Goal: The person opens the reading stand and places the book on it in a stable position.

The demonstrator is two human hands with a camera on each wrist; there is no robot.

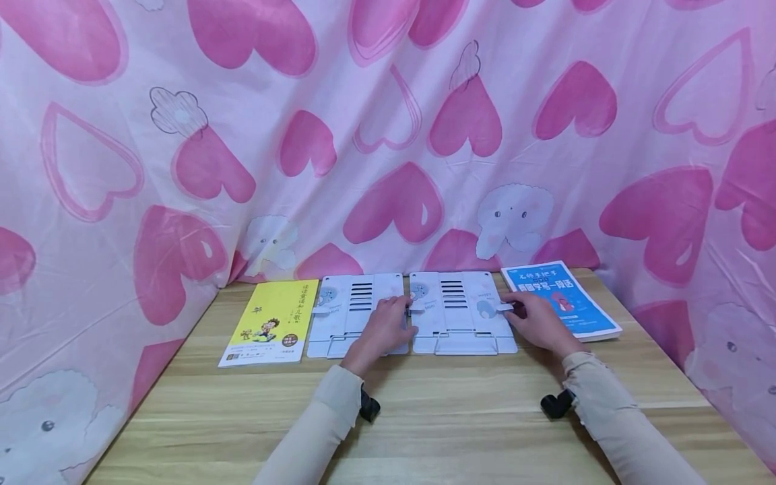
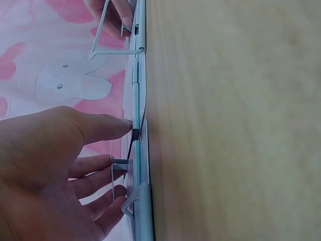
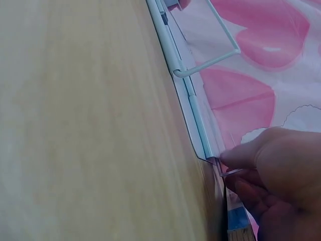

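Two white book stands lie flat side by side, the left stand and the right stand, each with slots and a wire ledge. My left hand lies over the inner edges of both stands, beside the right stand's left page clip. In the left wrist view, its thumb touches a stand's edge and its fingers are spread apart from the thumb. My right hand pinches the right stand's right page clip between thumb and fingers, also seen in the right wrist view.
A yellow book lies left of the stands. On the right, a blue-covered book lies partly behind my right hand. The wooden table meets a pink heart-patterned curtain at the back and sides.
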